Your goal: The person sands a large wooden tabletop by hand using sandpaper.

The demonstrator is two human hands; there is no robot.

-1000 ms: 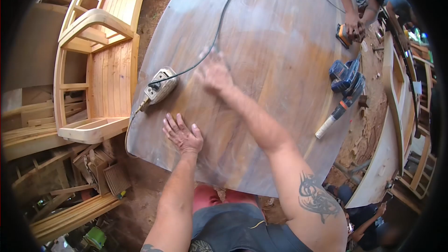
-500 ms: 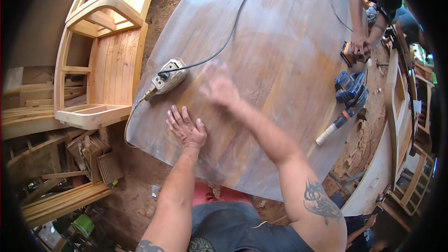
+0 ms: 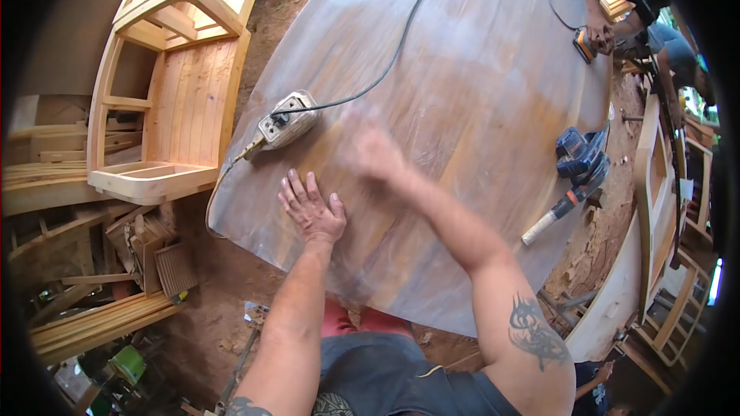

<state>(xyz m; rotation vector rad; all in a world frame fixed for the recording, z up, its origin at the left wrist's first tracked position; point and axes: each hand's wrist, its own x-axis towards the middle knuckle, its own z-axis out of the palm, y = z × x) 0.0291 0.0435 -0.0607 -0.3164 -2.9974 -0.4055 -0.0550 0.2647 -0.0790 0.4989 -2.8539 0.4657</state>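
Note:
A large wooden tabletop (image 3: 462, 139) with whitish, dusty patches lies in front of me. My left hand (image 3: 312, 208) rests flat on it near the left edge, fingers spread. To its upper right, my right hand (image 3: 370, 145) is smeared by motion over the wood, and its fingers cannot be made out. Just above my left hand sits a dusty power socket box (image 3: 289, 119) with a dark cable (image 3: 401, 38) plugged in. A blue power sander (image 3: 582, 156) with a pale-ended tube lies near the right edge.
At the upper right a co-worker's hands (image 3: 600, 35) hold an orange and black sander (image 3: 584, 45) on the tabletop. A wooden bench frame (image 3: 185, 100) stands at the left, above stacked planks (image 3: 100, 323). Curved wooden frames (image 3: 651, 200) are at the right.
My right hand has shifted a little over the wood, still blurred. My left hand stays flat in place. The co-worker's sander has moved up along the edge. The whole view has shifted slightly.

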